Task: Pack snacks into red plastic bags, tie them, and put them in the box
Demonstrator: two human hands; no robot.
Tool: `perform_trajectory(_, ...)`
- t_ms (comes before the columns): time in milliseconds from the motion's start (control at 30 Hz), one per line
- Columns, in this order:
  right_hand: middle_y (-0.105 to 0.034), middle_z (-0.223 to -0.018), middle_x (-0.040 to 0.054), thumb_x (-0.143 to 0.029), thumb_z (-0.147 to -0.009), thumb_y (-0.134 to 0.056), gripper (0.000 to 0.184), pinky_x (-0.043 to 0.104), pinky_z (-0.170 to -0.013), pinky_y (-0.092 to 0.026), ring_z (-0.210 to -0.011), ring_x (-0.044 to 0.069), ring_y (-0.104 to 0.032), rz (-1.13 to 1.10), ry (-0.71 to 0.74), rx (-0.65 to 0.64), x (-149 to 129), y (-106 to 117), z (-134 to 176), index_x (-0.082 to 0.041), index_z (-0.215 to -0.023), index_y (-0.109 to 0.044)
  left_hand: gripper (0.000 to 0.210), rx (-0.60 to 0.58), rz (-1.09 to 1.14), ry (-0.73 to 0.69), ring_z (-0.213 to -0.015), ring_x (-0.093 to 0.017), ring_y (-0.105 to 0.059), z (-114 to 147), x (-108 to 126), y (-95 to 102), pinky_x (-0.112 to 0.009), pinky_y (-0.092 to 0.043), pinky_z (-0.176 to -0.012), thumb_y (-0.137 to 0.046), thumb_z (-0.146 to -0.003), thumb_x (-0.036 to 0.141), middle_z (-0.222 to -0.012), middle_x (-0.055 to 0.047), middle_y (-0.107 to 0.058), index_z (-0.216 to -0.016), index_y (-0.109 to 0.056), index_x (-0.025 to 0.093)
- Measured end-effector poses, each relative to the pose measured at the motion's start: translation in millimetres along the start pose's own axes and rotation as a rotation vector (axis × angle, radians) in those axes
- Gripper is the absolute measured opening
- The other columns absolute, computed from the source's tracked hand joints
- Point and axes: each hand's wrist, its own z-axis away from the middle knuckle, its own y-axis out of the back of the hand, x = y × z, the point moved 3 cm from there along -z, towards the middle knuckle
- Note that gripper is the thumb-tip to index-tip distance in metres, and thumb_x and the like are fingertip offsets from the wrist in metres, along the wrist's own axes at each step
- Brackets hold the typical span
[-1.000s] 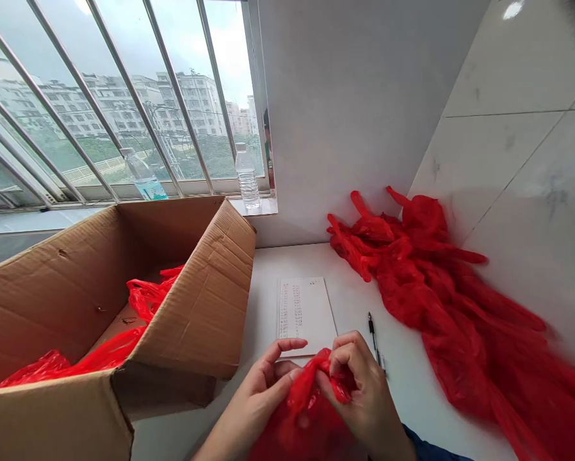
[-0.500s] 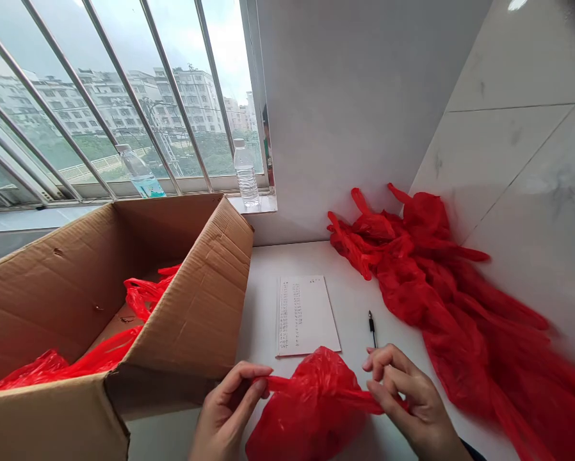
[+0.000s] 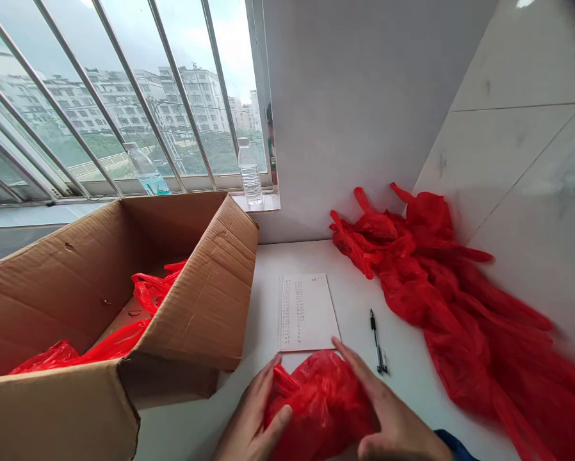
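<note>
Head view, and the whole scene sits on a pale bench (image 3: 349, 288) by a barred window (image 3: 138, 77). Big presence on the left: a cardboard box (image 3: 210, 282), its walls up, with red plastic (image 3: 155, 294) lying inside. Over on the right, a loose heap of red bags (image 3: 426, 275) sprawls from the far wall toward the near edge.

Centre stage, at the near side, is the filled red bag (image 3: 323, 400), squat and rounded, gathered at the top. No clear long axis to call; its near end runs to the bottom of the frame.

And here's the relation that matters: the bag lies squarely between two palms. Left hand (image 3: 255, 416) is curved along its left flank, thumb across the near face; right hand (image 3: 393, 416) flanks the right side, fingers stretched far, thumb low and near. Neither is clearly closer! Fingers are spread and cupped, no clench, no pinch; left looks to be touching, while firm contact on the right I cannot tell. The box stands left of the left hand, the heap well off to the right.

Just beyond the bag, a written sheet (image 3: 307, 314); right of that, beyond the right hand, a slim black pen (image 3: 375, 339).
</note>
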Motion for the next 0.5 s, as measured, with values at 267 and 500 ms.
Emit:
perform_trajectory(267,-0.017,-0.166,0.013,-0.034,-0.076,-0.072,0.116,0.061,-0.12,-0.025,-0.151,0.035,-0.023,0.49,0.214,0.024,16,-48,-10,-0.022,-0.162,0.004,0.044,-0.128,0.089,-0.091,-0.125,-0.031,-0.06,-17,44,-5.1,-0.04,-0.048,-0.108,-0.055,-0.096,0.052,-0.134,-0.012,-0.065,-0.127,-0.068,0.024)
perform_trajectory(500,-0.012,-0.167,0.0089,-0.002,-0.061,-0.043,0.112,0.046,-0.117,-0.039,-0.15,0.028,-0.026,0.786,0.157,0.139,8,-25,16,-0.015,-0.161,0.004,0.047,0.175,0.56,0.321,-0.112,-0.029,-0.067,-7,45,1.3,-0.038,-0.051,-0.103,-0.057,-0.092,0.06,-0.114,-0.009,-0.074,-0.105,-0.076,0.019)
